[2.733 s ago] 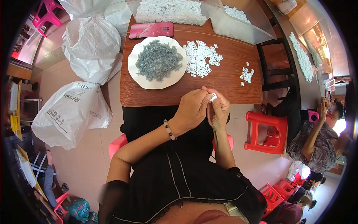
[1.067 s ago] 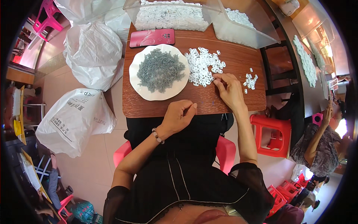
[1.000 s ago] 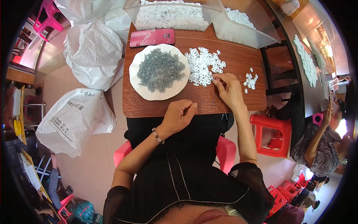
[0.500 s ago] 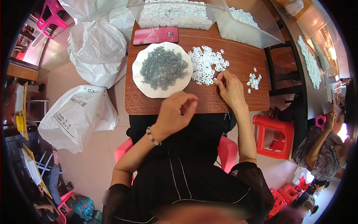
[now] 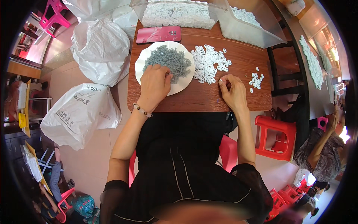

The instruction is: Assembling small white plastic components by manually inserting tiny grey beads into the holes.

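A scalloped white plate (image 5: 188, 83) holds a heap of small grey plug-like pieces (image 5: 179, 61). Over its near side reaches my left hand (image 5: 154, 84), palm down with bent fingers at the heap. Its fingertips are partly hidden, so whatever they grip does not show. Just right of the plate lies a spread of small white oval plastic pieces with holes (image 5: 209, 61). Beside the near edge of that spread, my right hand (image 5: 235, 91) pinches one small white plastic piece (image 5: 220, 81) between thumb and forefinger. A smaller group of white pieces (image 5: 256, 81) lies to its right.
Along the table's (image 5: 209, 102) far edge stand a clear bin (image 5: 179, 16) and another clear bin (image 5: 248, 31), both with white pieces. A pink phone (image 5: 158, 34) lies behind the plate. White sacks (image 5: 82, 112) stand left; a red stool (image 5: 276, 138) is at right. Other people sit nearby.
My left hand has moved left and away from me, from the table's near edge to the heap on the plate. My right hand has drawn slightly away from the white pieces.
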